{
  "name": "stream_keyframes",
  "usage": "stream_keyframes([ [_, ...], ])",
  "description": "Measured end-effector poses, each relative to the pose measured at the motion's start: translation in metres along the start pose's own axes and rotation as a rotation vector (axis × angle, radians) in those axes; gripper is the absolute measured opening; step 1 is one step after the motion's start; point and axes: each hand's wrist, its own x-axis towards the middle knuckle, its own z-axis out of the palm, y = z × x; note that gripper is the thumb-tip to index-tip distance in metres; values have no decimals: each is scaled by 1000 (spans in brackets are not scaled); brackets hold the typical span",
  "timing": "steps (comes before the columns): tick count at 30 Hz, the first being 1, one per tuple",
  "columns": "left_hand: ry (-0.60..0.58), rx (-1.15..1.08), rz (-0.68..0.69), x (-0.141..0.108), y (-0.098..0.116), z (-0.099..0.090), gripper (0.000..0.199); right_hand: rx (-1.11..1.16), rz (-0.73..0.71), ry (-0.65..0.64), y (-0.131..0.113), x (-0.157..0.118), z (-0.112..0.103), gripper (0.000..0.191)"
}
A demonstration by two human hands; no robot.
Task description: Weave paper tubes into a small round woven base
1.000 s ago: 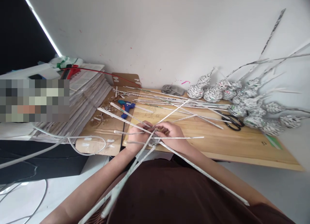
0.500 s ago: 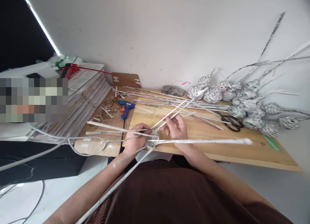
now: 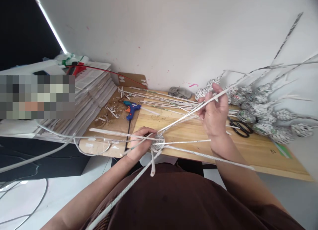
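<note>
In the head view, your left hand [image 3: 143, 140] is clamped on the small woven piece [image 3: 158, 142], near the board's front edge; your right hand [image 3: 215, 110] pinches a long paper strand [image 3: 191, 114]; advisably, keep its tension even and the base steady.

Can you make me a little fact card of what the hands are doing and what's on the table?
Left hand: at the small woven piece
Right hand: raised, on long pale paper sticks
Glue gun: blue, lying left of the wooden board
Scissors: black handles, on the board's right part
By the wall: woven paper shapes
</note>
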Motion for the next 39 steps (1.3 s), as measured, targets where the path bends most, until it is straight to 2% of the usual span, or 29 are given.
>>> stream_keyframes([
  [2,14,8,9,1,-1,1,6,27,14,20,3,-6,1,44],
  [5,9,36,49,2,-4,0,7,31,167,-38,19,-30,5,47],
  [9,-39,21,77,1,-9,-1,11,-164,411,-433,41,-77,12,41],
  [11,-59,-20,52,0,-12,0,13,-232,462,-562,44,-94,15,30],
  [12,-62,-41,37,0,-13,1,14,-231,490,-580,43,-99,17,26],
  [14,-62,-69,17,-1,-14,3,15,-209,550,-552,39,-103,21,20],
  [17,-73,-83,21,-1,-14,4,15,-220,585,-481,34,-102,25,22],
  [21,-84,-125,-11,1,-8,1,15,-225,537,-468,40,-103,25,21],
  [27,-61,-279,-149,4,4,3,14,-287,429,-469,48,-105,19,20],
  [33,-62,-298,-158,4,1,6,22,-170,453,-455,46,-110,20,20],
  [37,-137,-289,-169,5,-1,3,25,-103,568,-432,50,-114,19,23],
  [39,-160,-320,-201,5,-1,3,28,-87,571,-439,51,-114,17,24],
])
